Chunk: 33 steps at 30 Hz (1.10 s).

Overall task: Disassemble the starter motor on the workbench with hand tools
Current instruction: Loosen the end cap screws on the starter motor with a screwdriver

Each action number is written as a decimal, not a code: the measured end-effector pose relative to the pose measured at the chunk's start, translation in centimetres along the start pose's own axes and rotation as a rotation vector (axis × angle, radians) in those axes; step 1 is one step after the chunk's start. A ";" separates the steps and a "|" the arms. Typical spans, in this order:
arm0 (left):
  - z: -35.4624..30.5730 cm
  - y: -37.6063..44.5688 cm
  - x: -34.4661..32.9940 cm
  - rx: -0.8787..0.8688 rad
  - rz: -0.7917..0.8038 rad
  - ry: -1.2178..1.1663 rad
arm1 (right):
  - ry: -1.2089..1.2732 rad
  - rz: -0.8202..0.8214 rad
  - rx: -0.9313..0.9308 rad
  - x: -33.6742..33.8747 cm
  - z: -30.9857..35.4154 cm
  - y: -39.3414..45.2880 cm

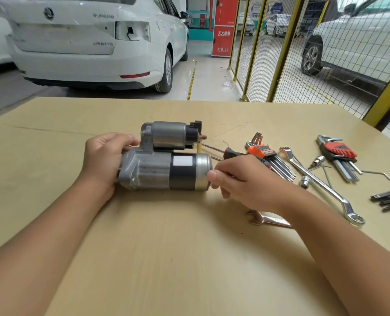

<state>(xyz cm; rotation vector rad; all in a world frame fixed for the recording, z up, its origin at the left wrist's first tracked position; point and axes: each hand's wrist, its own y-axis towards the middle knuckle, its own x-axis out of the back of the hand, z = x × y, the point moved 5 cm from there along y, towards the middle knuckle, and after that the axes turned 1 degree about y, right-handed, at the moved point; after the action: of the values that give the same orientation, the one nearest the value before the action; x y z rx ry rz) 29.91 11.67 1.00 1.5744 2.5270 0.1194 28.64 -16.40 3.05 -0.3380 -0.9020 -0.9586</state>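
A starter motor (165, 160) lay on its side near the middle of the table (143, 247). The left hand (104, 159) gripped its cast nose end, likely to stop it rolling. The right hand (237, 179) curled its fingers at the silver end cap, possibly around a small tool, though I could not tell; wrenches (321, 183) and hex key sets (269, 156) lay within reach toward the right edge.

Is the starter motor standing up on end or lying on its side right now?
Lying on its side. The starter motor rests lengthwise on the workbench, with the left hand gripping one end.
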 end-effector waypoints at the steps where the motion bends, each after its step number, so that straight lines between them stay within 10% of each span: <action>1: 0.0 -0.2 -0.2 0.008 0.023 0.003 | 0.008 0.012 -0.010 0.3 -0.2 -0.1; 17: 0.1 2.1 0.6 0.108 0.252 -0.242 | 0.016 -0.034 0.037 1.1 -0.5 0.2; 33: -0.4 1.7 -0.4 -0.093 0.527 0.207 | 0.048 0.002 0.003 1.0 -1.3 0.2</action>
<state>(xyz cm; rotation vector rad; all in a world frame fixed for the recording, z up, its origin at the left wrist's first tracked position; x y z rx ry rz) 31.49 12.10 1.66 2.2450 2.1310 0.4761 29.70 -17.61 3.06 -0.3119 -0.8595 -0.9595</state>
